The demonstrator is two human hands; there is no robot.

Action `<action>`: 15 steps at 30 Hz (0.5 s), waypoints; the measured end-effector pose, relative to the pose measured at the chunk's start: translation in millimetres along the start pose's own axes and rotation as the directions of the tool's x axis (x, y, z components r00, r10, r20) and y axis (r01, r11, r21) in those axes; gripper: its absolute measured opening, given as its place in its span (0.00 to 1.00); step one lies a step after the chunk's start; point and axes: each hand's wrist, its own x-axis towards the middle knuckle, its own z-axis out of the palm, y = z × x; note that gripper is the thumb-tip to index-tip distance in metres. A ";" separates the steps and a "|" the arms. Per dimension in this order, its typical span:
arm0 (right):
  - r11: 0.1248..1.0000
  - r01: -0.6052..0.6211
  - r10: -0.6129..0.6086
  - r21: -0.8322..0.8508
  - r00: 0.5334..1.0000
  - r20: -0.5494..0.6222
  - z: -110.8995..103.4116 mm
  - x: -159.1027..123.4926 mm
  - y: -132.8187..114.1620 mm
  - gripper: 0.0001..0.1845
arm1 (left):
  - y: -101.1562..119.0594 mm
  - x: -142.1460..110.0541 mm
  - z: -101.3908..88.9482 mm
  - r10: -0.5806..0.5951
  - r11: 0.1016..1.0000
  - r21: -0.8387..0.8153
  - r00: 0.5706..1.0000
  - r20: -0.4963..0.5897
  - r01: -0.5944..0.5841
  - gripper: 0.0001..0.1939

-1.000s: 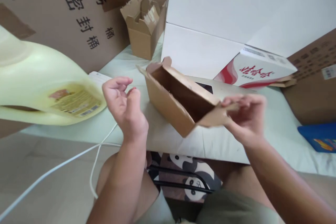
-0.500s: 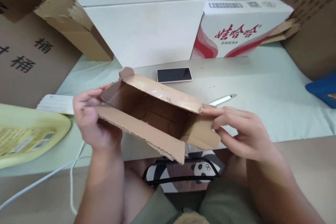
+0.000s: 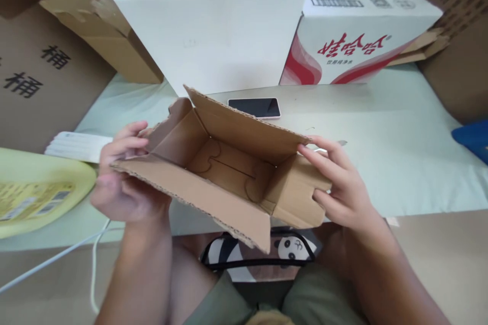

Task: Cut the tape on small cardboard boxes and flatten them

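A: yo, what's different on your feed?
B: half a sec ago I was seeing the taped outside of the far flap. Now it's swung up, so I get its inside and more of the floor of the cardboard box.
A: hands?
B: left hand grips the left end, right hand has the right end flap. Box sits between them, by the near edge of the green cloth.
A: around it?
B: phone just behind, white cartons at the back, yellow jug off left.
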 end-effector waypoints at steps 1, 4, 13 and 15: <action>1.000 -0.008 0.008 0.005 1.000 -0.013 0.5 0.9 0.5 0.44 | 0.1 -0.2 -2.9 0.015 1.000 0.001 0.999 0.052 -0.016 0.21; 0.998 -0.057 0.058 0.020 0.998 -0.036 0.9 3.7 2.3 0.40 | 1.8 2.6 -10.9 0.090 0.995 0.032 0.983 0.163 -0.096 0.22; 0.990 -0.066 0.074 0.125 0.996 -0.057 2.9 8.3 5.2 0.32 | 18.1 12.5 -25.6 -0.139 0.987 0.120 0.927 0.349 0.103 0.21; 0.989 -0.071 0.081 0.127 0.994 -0.069 5.0 7.5 7.0 0.30 | 16.8 10.8 -24.7 -0.150 0.985 0.130 0.937 0.315 0.114 0.24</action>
